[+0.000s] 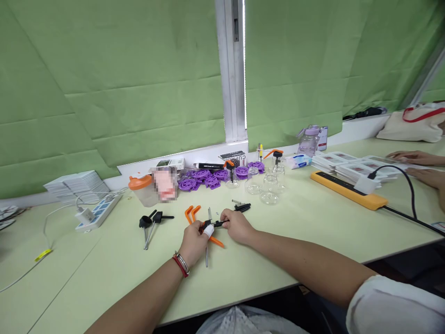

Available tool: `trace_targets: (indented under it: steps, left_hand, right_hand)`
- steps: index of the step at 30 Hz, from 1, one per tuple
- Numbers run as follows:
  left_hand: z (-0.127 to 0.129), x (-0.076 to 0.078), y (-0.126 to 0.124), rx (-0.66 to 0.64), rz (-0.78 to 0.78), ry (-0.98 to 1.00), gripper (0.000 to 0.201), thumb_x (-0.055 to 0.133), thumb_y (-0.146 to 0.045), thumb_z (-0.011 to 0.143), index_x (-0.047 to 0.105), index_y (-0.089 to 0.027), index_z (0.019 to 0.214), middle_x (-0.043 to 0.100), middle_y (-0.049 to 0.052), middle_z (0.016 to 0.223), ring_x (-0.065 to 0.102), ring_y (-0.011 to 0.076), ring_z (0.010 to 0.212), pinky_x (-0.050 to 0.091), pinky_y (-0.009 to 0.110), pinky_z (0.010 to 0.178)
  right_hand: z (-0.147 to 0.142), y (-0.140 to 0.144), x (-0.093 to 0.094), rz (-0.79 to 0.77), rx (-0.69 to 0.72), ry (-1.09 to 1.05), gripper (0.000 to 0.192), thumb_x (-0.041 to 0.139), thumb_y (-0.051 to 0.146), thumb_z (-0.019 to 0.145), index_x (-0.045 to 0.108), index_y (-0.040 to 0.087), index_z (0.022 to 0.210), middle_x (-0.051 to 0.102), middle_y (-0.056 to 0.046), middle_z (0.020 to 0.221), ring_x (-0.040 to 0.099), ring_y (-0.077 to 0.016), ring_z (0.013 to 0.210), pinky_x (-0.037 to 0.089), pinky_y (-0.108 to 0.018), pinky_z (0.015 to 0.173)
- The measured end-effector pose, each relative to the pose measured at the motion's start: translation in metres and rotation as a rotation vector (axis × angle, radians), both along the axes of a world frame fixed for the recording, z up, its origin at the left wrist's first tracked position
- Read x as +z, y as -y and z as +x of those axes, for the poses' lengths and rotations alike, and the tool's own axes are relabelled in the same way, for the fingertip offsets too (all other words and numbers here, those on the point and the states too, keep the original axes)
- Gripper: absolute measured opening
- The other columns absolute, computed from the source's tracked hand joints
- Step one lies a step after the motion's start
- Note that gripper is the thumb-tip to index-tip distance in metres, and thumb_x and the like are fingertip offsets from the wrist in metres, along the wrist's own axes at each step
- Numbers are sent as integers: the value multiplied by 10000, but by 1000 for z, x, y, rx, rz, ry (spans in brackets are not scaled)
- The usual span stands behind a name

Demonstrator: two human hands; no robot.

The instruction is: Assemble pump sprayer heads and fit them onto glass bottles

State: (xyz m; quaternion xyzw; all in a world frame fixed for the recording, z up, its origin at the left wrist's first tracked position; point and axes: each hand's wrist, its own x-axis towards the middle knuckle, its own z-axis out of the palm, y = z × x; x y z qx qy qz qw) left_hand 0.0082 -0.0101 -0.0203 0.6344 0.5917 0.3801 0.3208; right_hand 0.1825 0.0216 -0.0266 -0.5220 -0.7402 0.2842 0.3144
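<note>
My left hand [195, 241] and my right hand [236, 225] meet over the pale green table [104, 269], both pinching a small black pump part [213, 224] with an orange lever [217, 241] and a thin metal tube [206, 255] hanging from it. A white bandage wraps one left finger. Two loose orange levers [192, 212] lie just left of the hands. Black pump heads with tubes [151, 221] rest further left. A small spring and a black piece [241, 206] lie just beyond my right hand.
Clear glass bottles [266, 185], purple plastic discs [208, 178] and an orange-lidded cup [142, 188] line the back. A white power strip [99, 211] sits left, a yellow power strip [347, 188] with black cable right. Another person's hands [422, 167] rest at far right by stacked cards.
</note>
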Motion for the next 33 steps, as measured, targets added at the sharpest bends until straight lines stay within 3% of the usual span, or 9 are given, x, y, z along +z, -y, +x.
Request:
trace_targets:
  steps: [19,33]
  left_hand:
    - [-4,-12,-5,14,66,-20,314,558,-483,754,576,-169,745,529,28,635,487,164,561,356,278,520]
    - [-2,-4,-1,17,38,-29,310,568,-474,750,590,-166,783,539,32,648,477,166,564,357,285,529]
  right_hand:
    - [1,-1,-3,19,-1,72,206,552,93,775,604,193,948,640,-39,846,562,-158,776,352,-234,651]
    - [1,1,-1,16,-7,69,236,540,89,776,608,189,979,654,-51,880,578,-173,817,378,-248,679]
